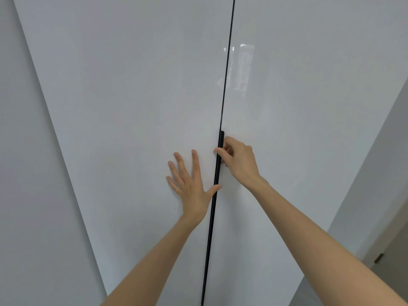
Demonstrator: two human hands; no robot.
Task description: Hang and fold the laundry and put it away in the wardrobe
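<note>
Two glossy white wardrobe doors fill the view, the left door (123,102) and the right door (309,107), closed against each other along a thin dark seam. A long black edge handle (215,206) runs down the seam. My left hand (191,184) lies flat on the left door with fingers spread, its thumb touching the handle. My right hand (238,160) curls its fingers round the upper part of the handle on the right door's edge. No laundry is in view.
A plain white wall (26,173) flanks the wardrobe on the left. At the right, a grey wall (371,184) runs back to a beige door with a small dark fitting (378,258).
</note>
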